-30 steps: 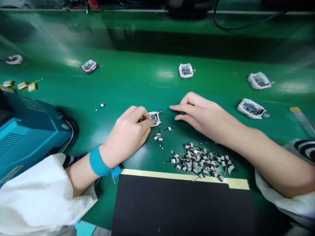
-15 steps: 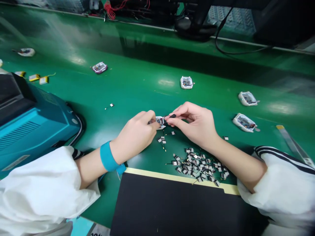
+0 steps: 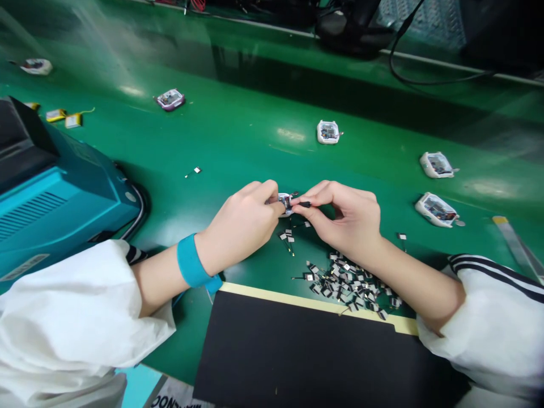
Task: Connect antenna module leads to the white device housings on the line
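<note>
My left hand (image 3: 241, 222), a teal band on its wrist, is closed on a small white watch case (image 3: 285, 204) with an exposed circuit board. Its fingers cover the case's left part. Beside the case's right edge, my right hand (image 3: 351, 218) pinches a small black part (image 3: 305, 204) between thumb and forefinger; its exact kind is too small to make out. Below the hands lie a few tiny grey-and-black pieces with short leads (image 3: 288, 235). A heap of the same kind of pieces (image 3: 352, 283) spreads under my right forearm.
More open watch cases lie around: a white one (image 3: 328, 132), two at the right (image 3: 437, 165), (image 3: 436, 209) and a purple one (image 3: 170, 100). A teal machine (image 3: 72, 198) stands left. A black mat (image 3: 314, 351) lies in front; metal tweezers (image 3: 516, 243) lie right.
The view has shifted slightly. My right fingers with the black part have come closer to the watch case and now meet its right edge. My left hand keeps its hold on the case.
</note>
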The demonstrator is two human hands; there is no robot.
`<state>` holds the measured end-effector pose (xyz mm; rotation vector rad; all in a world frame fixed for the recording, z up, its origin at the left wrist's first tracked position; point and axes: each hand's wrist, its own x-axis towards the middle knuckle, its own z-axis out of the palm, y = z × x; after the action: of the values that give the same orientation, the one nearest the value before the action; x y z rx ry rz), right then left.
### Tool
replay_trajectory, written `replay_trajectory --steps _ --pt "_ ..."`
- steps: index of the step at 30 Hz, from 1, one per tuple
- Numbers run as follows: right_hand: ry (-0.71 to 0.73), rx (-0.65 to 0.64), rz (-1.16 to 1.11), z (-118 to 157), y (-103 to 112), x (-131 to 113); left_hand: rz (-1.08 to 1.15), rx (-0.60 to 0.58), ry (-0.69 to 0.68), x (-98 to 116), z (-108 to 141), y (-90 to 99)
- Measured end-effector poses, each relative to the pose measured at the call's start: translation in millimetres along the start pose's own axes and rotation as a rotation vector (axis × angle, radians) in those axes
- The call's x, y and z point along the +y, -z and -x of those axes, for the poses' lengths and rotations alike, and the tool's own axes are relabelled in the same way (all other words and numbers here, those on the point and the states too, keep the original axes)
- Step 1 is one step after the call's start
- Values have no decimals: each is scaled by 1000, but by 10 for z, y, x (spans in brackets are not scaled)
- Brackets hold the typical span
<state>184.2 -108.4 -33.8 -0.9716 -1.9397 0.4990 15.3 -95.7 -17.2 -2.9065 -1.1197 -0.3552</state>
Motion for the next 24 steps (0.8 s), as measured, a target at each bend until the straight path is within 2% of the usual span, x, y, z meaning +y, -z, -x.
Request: replay_trajectory --steps 5,15,20,22,24 --pt "65 41 -9 7 -31 55 0 2 -1 6 5 1" --pt "-61 -17 -108 -40 -54 101 76 40 7 -23 38 -30" --pt "-190 -17 -206 -122 159 55 97 12 80 34 142 0" --pt "-187 -107 -92 -118 271 22 119 8 114 65 175 14" --pt "-141 -313 46 -75 336 -12 186 20 133 75 195 19"
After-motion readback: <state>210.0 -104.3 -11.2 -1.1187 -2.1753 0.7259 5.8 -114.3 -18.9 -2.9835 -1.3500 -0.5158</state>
